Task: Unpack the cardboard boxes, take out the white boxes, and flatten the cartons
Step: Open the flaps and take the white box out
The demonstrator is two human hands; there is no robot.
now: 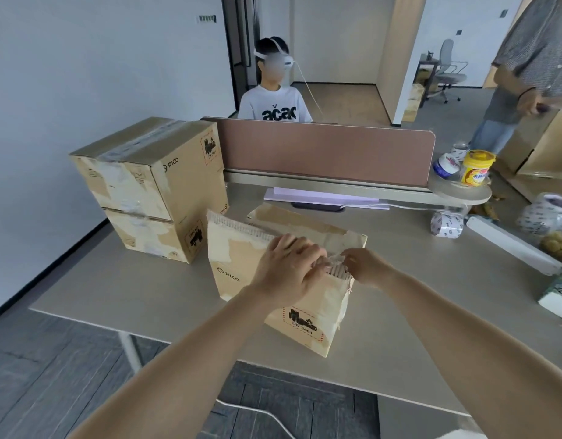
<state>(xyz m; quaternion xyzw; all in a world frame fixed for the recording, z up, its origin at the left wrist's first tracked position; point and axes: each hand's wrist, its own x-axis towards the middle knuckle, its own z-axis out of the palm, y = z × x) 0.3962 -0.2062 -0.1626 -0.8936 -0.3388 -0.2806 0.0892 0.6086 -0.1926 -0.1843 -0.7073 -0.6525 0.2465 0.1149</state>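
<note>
A brown PICO carton (241, 280) stands on the grey table (130, 289) in front of me, its top flaps raised and its near top edge torn to bare corrugation. My left hand (289, 267) lies over that near top edge with fingers curled onto it. My right hand (365, 267) pinches a strip of clear tape at the carton's right top corner. Two more taped PICO cartons (153, 185) are stacked at the left back of the table. No white box is visible; the carton's inside is hidden.
A brown desk divider (327, 150) runs along the back. One person sits behind it, and another stands at the far right. Tape rolls (445, 224), a yellow tub (475, 167), a white bar (510, 245) and bags crowd the right side.
</note>
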